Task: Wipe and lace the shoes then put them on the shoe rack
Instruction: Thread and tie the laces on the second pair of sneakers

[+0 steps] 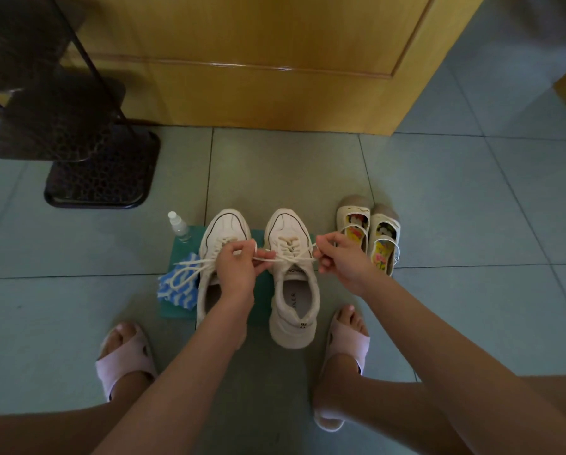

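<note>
head view: left hand (pixel 237 267) and right hand (pixel 337 254) each pinch one end of the lace (pixel 293 256), stretched across one white sneaker (pixel 293 290). that sneaker stands beside the other sneaker (pixel 224 226) on a teal mat (pixel 179 247), well apart from the shoe rack (pixel 101 172).

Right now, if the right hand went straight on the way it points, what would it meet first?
Probably the toe of the sneaker it is lacing. The right hand pinches the lace and points up-left across that shoe. Its height above the shoe is unclear, so it might pass just over.
</note>
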The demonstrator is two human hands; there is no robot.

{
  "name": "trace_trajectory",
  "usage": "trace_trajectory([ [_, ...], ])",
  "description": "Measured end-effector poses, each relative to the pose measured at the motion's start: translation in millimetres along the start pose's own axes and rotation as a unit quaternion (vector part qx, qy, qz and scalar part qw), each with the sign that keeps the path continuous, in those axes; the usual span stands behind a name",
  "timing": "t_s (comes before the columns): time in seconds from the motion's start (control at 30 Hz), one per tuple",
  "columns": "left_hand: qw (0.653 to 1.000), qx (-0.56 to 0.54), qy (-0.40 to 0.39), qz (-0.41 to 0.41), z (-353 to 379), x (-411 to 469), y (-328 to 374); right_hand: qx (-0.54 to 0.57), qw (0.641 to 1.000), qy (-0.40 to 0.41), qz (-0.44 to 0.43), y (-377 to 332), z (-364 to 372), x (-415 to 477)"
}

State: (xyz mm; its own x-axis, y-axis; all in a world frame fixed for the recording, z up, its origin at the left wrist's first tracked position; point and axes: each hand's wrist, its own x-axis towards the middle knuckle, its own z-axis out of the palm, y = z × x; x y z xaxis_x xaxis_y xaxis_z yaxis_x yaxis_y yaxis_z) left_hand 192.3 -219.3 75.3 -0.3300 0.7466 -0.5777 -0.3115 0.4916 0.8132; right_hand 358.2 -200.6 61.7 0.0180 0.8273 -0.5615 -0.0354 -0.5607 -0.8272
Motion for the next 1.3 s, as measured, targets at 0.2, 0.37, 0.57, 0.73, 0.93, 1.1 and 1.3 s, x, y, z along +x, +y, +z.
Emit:
trace_trajectory([
  [0.2, 0.995, 0.074, -0.048, 0.04, -1, -2, -2, -0.013, 0.999, -0.015, 0.028, -1, -6, -4],
  [0.37, 0.957, 0.231, -0.051, 0.168, -19, -11, 13, -0.211, 0.977, 0.027, 0.026, -1, -7, -17],
  [0.57, 0.932, 0.273, 0.022, 0.24, -80, -23, 16, -0.25, 0.966, -0.054, 0.05, 15, 1, -45],
  [0.73, 0.927, 0.353, -0.021, 0.128, -109, -24, -26, -0.144, 0.988, -0.042, 0.026, 41, 18, -69],
  [0.93, 0.923, 0.342, -0.078, 0.16, -113, -26, -63, -0.153, 0.986, 0.043, -0.039, 70, 34, -72],
  [1.1, 0.929, 0.325, -0.067, 0.165, -114, -27, -62, -0.172, 0.982, 0.043, -0.069, 80, 51, -77],
  [1.3, 0.948, 0.278, -0.01, 0.157, -114, -33, -67, -0.134, 0.985, 0.019, -0.109, 79, 67, -85],
])
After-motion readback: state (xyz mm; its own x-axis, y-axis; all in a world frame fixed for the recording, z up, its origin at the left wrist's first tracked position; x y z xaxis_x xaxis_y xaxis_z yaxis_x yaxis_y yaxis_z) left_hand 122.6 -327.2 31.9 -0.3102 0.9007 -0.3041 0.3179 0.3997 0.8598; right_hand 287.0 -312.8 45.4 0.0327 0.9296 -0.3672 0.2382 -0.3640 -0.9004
